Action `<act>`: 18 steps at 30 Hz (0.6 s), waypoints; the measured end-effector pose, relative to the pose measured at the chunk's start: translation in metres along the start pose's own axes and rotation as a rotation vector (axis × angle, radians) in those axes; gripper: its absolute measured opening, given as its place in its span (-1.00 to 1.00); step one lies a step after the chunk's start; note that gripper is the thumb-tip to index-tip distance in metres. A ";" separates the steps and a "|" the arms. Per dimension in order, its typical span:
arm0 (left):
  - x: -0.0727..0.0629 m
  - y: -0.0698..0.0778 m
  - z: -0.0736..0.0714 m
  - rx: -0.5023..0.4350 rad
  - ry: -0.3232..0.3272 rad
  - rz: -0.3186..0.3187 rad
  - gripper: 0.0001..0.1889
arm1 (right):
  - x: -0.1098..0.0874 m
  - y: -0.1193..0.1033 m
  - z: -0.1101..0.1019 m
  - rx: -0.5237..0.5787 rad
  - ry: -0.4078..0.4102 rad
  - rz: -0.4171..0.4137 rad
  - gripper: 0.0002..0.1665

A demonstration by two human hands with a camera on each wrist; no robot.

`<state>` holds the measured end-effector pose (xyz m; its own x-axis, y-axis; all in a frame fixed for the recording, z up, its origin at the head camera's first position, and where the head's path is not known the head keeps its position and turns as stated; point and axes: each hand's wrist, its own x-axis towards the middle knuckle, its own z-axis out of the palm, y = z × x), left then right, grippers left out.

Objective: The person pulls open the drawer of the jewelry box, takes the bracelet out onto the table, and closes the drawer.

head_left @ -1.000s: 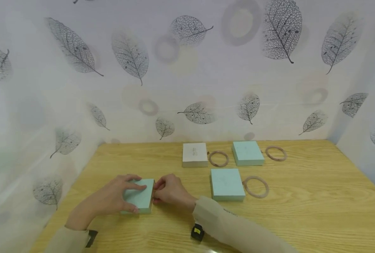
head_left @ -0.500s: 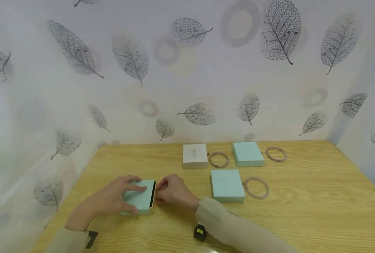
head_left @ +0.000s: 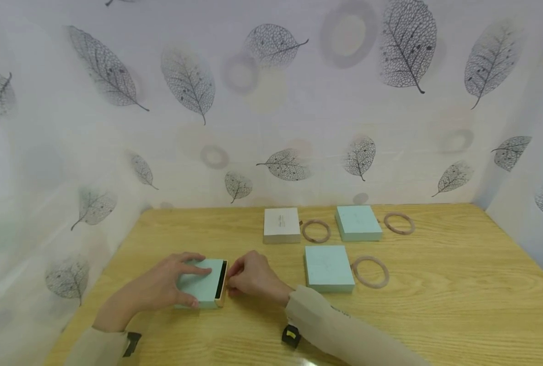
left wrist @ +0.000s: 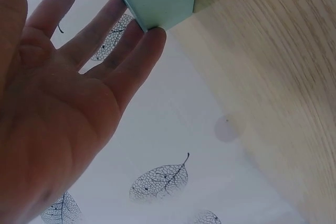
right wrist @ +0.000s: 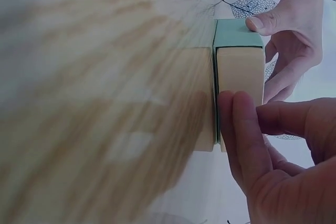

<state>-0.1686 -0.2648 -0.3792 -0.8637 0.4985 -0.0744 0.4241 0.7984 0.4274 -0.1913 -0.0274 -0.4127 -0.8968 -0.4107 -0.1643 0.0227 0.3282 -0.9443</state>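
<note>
A mint-green drawer box (head_left: 203, 290) lies at the left of the table, its inner drawer (right wrist: 240, 72) sticking a little way out of the right end. The drawer is cream outside, with a dark lining (head_left: 221, 279). My left hand (head_left: 163, 284) grips the box sleeve, thumb on the near side and index finger over the top. In the left wrist view its fingers touch the sleeve's far edge. My right hand (head_left: 253, 277) pinches at the drawer's front; in the right wrist view, fingertips and thumb meet there. Whether a pull tab sits between them is hidden.
Two more mint boxes (head_left: 329, 268) (head_left: 358, 222) and a white box (head_left: 281, 223) stand toward the back and right. Beside each lies a pale pinkish ring (head_left: 316, 241), like a bangle. A leaf-patterned curtain (head_left: 184, 178) closes off the back and sides.
The drawer has slid out to the right, baring a dark strip of lining. My right hand has moved slightly right with it, while my left hand keeps its hold on the sleeve.
</note>
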 end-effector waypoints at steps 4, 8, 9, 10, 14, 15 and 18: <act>0.000 -0.002 0.000 0.002 -0.001 0.001 -0.28 | -0.001 -0.001 -0.002 -0.073 0.000 -0.026 -0.90; 0.000 -0.002 0.000 -0.002 -0.001 0.000 -0.28 | -0.003 -0.002 -0.004 -0.123 -0.003 -0.045 -0.88; 0.000 -0.002 0.000 -0.004 -0.002 -0.002 -0.28 | -0.004 -0.002 -0.004 -0.132 -0.003 -0.051 -0.88; 0.000 -0.002 0.000 -0.007 -0.003 -0.005 -0.28 | -0.004 -0.002 -0.005 -0.143 -0.003 -0.057 -0.88; 0.000 0.000 -0.001 -0.015 -0.007 -0.014 -0.29 | -0.004 -0.002 -0.006 -0.180 0.002 -0.074 -0.88; 0.000 0.000 -0.001 -0.017 -0.008 -0.016 -0.29 | -0.004 -0.002 -0.006 -0.192 0.005 -0.078 -0.88; 0.000 0.001 -0.001 -0.023 -0.010 -0.018 -0.28 | -0.004 -0.001 -0.007 -0.223 0.006 -0.078 -0.88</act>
<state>-0.1686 -0.2643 -0.3775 -0.8683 0.4876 -0.0908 0.4022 0.7994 0.4464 -0.1906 -0.0198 -0.4087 -0.8948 -0.4372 -0.0904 -0.1448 0.4756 -0.8676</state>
